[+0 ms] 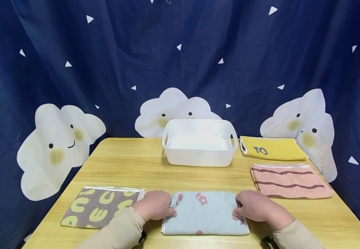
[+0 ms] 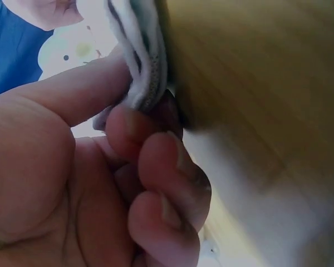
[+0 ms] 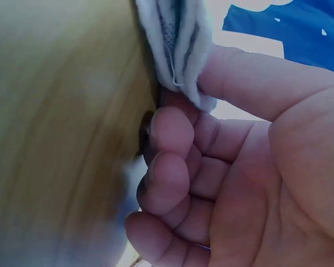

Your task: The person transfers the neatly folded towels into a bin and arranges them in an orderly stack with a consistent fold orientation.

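Note:
A folded light-blue towel point(image 1: 206, 214) with pink flower prints lies at the front middle of the table. My left hand point(image 1: 157, 205) pinches its left edge, thumb on top and curled fingers beneath. At the opposite edge, my right hand point(image 1: 256, 207) holds the towel the same way. Both wrist views show the stacked towel layers point(image 2: 142, 61) between thumb and fingers, close over the wood; the right wrist view has the layered edge point(image 3: 178, 50) at the top. Left of my left hand is a folded brown towel point(image 1: 97, 207) with yellow letters.
A white bin point(image 1: 198, 158) with handle holes stands at the back middle of the wooden table point(image 1: 130, 155). To its right lies a folded yellow towel point(image 1: 273, 148), and nearer, a pink striped towel point(image 1: 292, 181). A dark-blue curtain point(image 1: 180, 69) hangs behind the table.

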{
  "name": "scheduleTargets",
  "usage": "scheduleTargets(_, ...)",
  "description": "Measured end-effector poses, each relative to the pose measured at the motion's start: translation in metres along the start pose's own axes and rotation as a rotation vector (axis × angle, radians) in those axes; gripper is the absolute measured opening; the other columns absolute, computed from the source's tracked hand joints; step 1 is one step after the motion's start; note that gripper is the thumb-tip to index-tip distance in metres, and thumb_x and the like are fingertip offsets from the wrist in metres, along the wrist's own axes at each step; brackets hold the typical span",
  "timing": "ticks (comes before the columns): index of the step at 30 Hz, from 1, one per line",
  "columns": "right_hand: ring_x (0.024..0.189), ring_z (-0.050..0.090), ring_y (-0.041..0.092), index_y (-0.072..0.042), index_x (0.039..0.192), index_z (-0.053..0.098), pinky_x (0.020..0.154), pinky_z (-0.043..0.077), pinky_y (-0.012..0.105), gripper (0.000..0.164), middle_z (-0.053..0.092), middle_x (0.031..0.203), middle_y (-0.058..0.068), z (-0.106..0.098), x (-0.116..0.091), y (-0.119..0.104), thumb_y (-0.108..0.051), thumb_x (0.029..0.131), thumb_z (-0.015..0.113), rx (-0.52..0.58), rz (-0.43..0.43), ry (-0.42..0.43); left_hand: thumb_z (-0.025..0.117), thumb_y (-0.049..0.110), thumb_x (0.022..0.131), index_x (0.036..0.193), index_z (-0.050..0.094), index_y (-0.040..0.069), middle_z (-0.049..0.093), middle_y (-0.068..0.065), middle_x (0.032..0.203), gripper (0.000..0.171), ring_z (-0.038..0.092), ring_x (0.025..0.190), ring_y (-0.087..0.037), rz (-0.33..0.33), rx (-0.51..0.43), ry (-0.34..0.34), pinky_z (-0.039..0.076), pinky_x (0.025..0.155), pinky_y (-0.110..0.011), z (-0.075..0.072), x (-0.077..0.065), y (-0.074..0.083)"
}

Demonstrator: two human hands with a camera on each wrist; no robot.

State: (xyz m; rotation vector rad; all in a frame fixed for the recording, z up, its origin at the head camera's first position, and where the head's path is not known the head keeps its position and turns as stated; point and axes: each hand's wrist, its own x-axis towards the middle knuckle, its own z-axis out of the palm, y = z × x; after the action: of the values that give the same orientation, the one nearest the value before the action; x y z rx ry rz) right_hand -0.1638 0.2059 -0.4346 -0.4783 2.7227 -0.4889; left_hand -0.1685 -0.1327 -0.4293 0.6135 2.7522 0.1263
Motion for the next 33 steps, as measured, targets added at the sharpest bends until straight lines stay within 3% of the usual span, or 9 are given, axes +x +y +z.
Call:
scheduleTargets(16, 0.06, 0.047, 0.01, -0.022, 0.075, 0.056, 0.061, 0.039, 0.034, 0.026, 0.053, 0.066, -0.011, -0.001, -0.004, 0.004, -0.026, 0.098, 0.067, -0.014, -0.1, -0.059, 0.072, 0.044, 0.091, 0.071, 0.054, 0.018, 0.049, 0.004, 0.066, 0.038, 0.047, 0.06, -0.014, 0.098, 0.064, -0.017, 0.043, 0.058, -0.035, -0.003, -0.002, -0.005)
scheduleTargets(25, 0.066, 0.048, 0.013, -0.02, 0.077, 0.055, 0.067, 0.041, 0.038, 0.025, 0.05, 0.067, -0.006, -0.003, -0.002, 0.005, -0.025, 0.098, 0.067, -0.045, -0.09, -0.052, 0.07, 0.042, 0.093, 0.073, 0.052, 0.02, 0.048, 0.006, 0.067, 0.035, 0.046, 0.06, -0.011, 0.145, 0.056, -0.026, 0.043, 0.059, -0.033, -0.005, -0.004, -0.011)
scheduleTargets(33, 0.067, 0.048, 0.011, -0.021, 0.078, 0.054, 0.065, 0.041, 0.038, 0.025, 0.048, 0.068, -0.009, -0.004, -0.001, 0.008, -0.027, 0.098, 0.067, -0.067, -0.145, -0.028, 0.071, 0.04, 0.091, 0.071, 0.051, 0.02, 0.047, 0.007, 0.065, 0.035, 0.046, 0.059, -0.011, 0.173, 0.013, 0.012, 0.042, 0.059, -0.032, -0.014, -0.007, -0.018)
